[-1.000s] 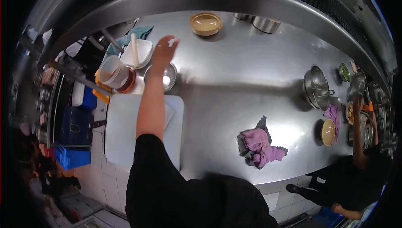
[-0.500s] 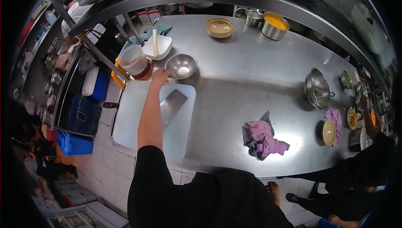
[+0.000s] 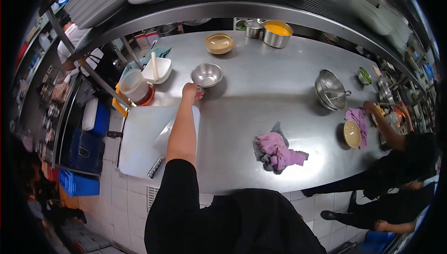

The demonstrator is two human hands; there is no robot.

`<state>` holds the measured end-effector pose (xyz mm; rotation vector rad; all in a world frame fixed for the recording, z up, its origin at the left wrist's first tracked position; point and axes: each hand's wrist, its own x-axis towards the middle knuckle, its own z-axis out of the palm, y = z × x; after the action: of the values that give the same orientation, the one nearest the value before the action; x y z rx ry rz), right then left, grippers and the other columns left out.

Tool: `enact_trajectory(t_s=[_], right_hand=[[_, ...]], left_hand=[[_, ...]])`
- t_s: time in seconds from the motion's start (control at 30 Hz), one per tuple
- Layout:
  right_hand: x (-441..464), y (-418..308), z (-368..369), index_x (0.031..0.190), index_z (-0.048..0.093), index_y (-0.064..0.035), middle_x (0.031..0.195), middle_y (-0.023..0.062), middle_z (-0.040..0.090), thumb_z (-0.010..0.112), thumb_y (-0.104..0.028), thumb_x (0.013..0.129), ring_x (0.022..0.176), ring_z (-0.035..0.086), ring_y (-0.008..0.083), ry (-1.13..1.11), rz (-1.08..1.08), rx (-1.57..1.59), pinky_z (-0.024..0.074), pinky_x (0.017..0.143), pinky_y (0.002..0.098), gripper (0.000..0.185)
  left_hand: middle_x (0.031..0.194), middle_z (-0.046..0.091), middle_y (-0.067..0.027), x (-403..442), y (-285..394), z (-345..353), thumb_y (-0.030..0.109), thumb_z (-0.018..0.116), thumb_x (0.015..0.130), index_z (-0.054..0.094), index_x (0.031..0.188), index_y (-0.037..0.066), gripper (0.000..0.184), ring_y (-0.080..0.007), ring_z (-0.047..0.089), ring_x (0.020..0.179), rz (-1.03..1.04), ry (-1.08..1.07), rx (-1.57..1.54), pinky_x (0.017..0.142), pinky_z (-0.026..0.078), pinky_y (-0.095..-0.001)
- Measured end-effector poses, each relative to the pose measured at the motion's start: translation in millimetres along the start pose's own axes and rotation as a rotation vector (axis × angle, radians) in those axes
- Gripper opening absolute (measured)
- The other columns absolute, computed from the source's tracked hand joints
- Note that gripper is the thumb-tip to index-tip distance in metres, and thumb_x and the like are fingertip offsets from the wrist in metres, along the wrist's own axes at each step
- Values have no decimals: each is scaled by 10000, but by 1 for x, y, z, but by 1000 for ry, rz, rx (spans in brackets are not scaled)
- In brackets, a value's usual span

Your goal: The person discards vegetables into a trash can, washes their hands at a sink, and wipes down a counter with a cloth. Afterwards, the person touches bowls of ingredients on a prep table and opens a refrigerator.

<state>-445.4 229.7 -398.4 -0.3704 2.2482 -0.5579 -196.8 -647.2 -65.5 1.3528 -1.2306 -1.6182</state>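
My left hand (image 3: 191, 92) is closed at the near left rim of a small stainless steel bowl (image 3: 206, 75); the fingers are partly hidden under the rim. Below my forearm lies a white cutting board (image 3: 135, 137). On it rests a cleaver (image 3: 162, 138), its blade partly covered by my arm and its patterned handle (image 3: 155, 167) towards me. A dark knife handle (image 3: 114, 134) sticks out past the board's left edge. My right hand is out of sight behind my black clothing.
A plastic tub (image 3: 134, 86) and a white dish (image 3: 157, 71) stand left. A tan bowl (image 3: 219, 43) and a pot of orange liquid (image 3: 278, 33) sit behind. Pink cloth (image 3: 279, 151) lies mid-table; a strainer (image 3: 330, 91) and a co-worker's arm (image 3: 390, 128) are right. A shelf (image 3: 209, 14) hangs overhead.
My left hand and the steel bowl have moved right, away from the plastic tub and board. The view has shifted, and the cleaver's handle now shows. My right hand has gone from sight.
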Motion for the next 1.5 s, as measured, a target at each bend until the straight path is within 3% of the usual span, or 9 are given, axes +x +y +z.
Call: enact_trajectory(t_s=[0.2,0.33,0.6,0.97,1.03,1.23,1.3,1.37,1.5], right_hand=[[-29,-12,8,936,689,9,914,155,696,596,-222,814,867,654,263,95,119,191,502,807,363,278],[-124,-163,-42,1009,625,-22,838,123,679,557,-209,844,713,665,250,43,336,241,540,624,391,259],[-105,-117,-15,1099,559,-37,907,128,667,539,-228,862,730,672,244,-11,479,563,553,585,380,305],[-129,-228,-115,1137,554,-27,973,119,654,536,-332,940,789,645,199,235,-121,1031,536,633,323,363],[-143,-268,-144,1132,552,-27,975,116,649,534,-338,943,792,641,197,230,-176,1125,538,637,322,365],[-121,-276,-161,927,511,-37,826,96,603,592,-224,888,670,641,195,264,-362,1201,547,575,313,207],[-118,-262,-164,854,481,-51,790,78,573,607,-162,853,624,630,198,265,-325,1335,554,561,322,168],[-122,-242,-166,883,488,-54,824,68,575,583,-134,858,694,621,190,242,-295,1346,550,610,351,127],[-125,-181,-158,924,521,-39,852,71,589,576,-142,834,698,620,194,309,-207,1379,549,610,353,148]], left_hand=[[850,603,-146,-16,1,42,179,523,870,485,948,-30,226,-234,658,669,164,-100,-206,556,574,-338],[847,587,-132,-47,7,93,171,525,877,488,945,-22,208,-228,651,675,147,-332,-205,601,580,-354],[884,618,-152,-149,-58,222,143,517,879,484,974,-2,176,-250,658,670,-98,-708,118,555,564,-338],[676,597,-59,-281,-82,334,167,589,851,528,764,42,164,-160,608,580,169,-1022,460,529,514,-312],[692,589,-42,-305,-99,330,156,601,845,535,764,46,152,-137,592,596,427,-1058,684,523,482,-280],[664,562,-23,-389,-110,308,262,620,871,564,805,30,248,-109,546,629,208,-1212,571,580,457,-281],[833,639,-88,-390,-103,305,291,630,861,614,915,55,243,-195,615,761,229,-1210,658,691,495,-322],[1143,613,-150,-394,-92,296,358,635,839,652,1040,98,329,-291,564,1089,960,-718,786,941,425,-406],[1379,467,-128,-349,-114,278,440,634,798,663,1114,141,436,-326,331,1337,1033,-269,1150,1104,189,-513]])
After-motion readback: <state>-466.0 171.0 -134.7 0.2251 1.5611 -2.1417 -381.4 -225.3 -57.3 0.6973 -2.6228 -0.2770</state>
